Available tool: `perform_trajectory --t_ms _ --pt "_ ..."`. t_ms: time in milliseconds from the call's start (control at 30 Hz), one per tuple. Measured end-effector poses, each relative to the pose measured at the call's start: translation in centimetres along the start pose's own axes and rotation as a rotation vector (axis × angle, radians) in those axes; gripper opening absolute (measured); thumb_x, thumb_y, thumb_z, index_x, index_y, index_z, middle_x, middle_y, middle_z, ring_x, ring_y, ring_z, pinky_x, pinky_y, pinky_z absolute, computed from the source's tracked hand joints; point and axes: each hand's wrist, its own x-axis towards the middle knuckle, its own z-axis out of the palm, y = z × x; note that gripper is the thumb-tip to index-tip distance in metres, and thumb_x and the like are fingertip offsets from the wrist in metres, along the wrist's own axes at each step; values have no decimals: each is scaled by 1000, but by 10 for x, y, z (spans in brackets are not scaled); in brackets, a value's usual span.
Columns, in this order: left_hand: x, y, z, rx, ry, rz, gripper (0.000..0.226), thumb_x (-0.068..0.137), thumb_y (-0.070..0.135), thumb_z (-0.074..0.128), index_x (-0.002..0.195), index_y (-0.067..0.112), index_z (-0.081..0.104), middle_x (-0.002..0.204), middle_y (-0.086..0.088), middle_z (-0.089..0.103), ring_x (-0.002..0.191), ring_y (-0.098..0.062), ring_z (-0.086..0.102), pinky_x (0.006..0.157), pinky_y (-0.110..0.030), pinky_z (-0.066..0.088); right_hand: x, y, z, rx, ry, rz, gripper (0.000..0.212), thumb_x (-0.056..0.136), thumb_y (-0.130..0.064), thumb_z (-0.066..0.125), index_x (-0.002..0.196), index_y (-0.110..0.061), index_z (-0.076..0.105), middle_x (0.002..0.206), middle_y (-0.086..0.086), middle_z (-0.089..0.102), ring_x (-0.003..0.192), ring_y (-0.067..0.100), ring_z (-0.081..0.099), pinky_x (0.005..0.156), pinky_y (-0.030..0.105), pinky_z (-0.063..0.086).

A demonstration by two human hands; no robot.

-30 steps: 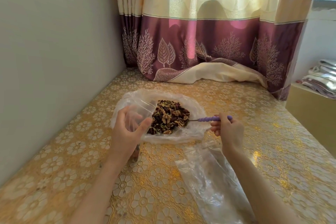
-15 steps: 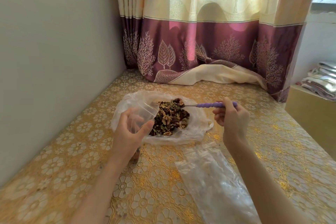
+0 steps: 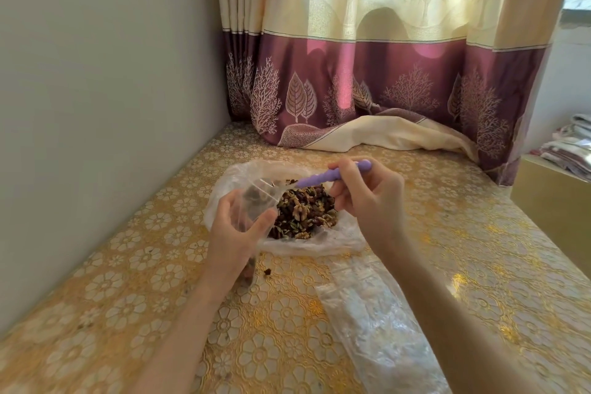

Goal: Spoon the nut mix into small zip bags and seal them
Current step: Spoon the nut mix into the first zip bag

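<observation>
**Spoon tipped at the bag's mouth**

The worktop (image 3: 399, 265), under a gold flowered cover, carries a wide clear sheet (image 3: 323, 243) with the nut mix (image 3: 307, 211) heaped on it. Nearer the person lies a flat stack of clear bags (image 3: 367, 313), and one dark crumb (image 3: 267, 271) sits loose on the cover just below the sheet.

The left hand (image 3: 233, 233) holds the small zip bag (image 3: 256, 198) upright at the heap's left edge, thumb and fingers curled round its sides so the mouth gapes up and to the right. Some dark pieces already show through the plastic, near the mouth and at the bottom below the hand.

The right hand (image 3: 367, 198) pinches the purple handle of the spoon (image 3: 329, 176) between thumb and fingertips. The spoon's long axis runs from upper right down to the left, across the top of the heap, with the bowl end at the bag's mouth; the bowl itself is hidden by plastic and mix, so I cannot tell whether it is loaded.

So the bag lies left of the right hand's grip, along the line of the handle. The likely next move is short: tip or ease the bowl leftward over the rim. The risk is the soft rim folding, spilling pieces outside like that crumb.
</observation>
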Motion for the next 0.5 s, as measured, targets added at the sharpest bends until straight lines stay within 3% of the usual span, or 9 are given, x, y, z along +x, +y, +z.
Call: perform_trajectory --t_ms 67,133,167,233,300,400,500 --pt "0 -1 0 -19 -8 -9 86 62 63 69 131 18 45 115 6 59 103 -8 59 87 -21 48 -1 -1 1 -29 -50 -44 20 93 -17 53 78 -14 65 59 0 65 51 16 56 49 28 46" --pt "0 0 0 -29 -6 -13 81 63 63 68 127 19 47 107 4 62 95 -14 61 77 -19 51 -1 -3 1 -35 -63 -65 18 90 -21 52 81 -14 66 59 -1 64 51 14 56 49 24 45" --pt "0 1 0 -25 3 -8 79 64 63 67 126 19 47 107 6 61 94 -12 61 75 -18 50 0 -4 0 -26 -56 -71 18 89 -21 52 81 -14 66 59 1 63 50 13 56 48 20 43" --pt "-1 6 0 -3 38 5 79 67 65 65 128 20 44 113 15 56 101 -1 56 85 -18 46 1 -4 -2 23 -27 -75 19 90 -17 51 81 -10 66 59 3 62 48 11 54 47 15 40" --pt "0 9 -3 -26 67 15 81 67 70 64 127 19 46 119 10 56 110 -8 55 98 -35 45 1 -3 -4 83 24 -60 21 94 -11 51 80 -6 66 58 0 62 48 10 53 46 13 39" --pt "-2 16 -9 -101 78 7 96 57 78 61 128 15 46 115 -12 60 100 -43 58 90 -60 45 3 1 -11 161 146 16 25 97 -11 49 79 -5 66 55 -3 61 46 9 51 42 15 38" --pt "-2 21 -14 -143 118 3 89 54 82 61 118 21 51 103 -13 63 84 -43 59 78 -61 49 2 7 -21 202 257 117 28 98 -17 49 77 -8 66 54 -1 60 44 8 50 40 16 37"
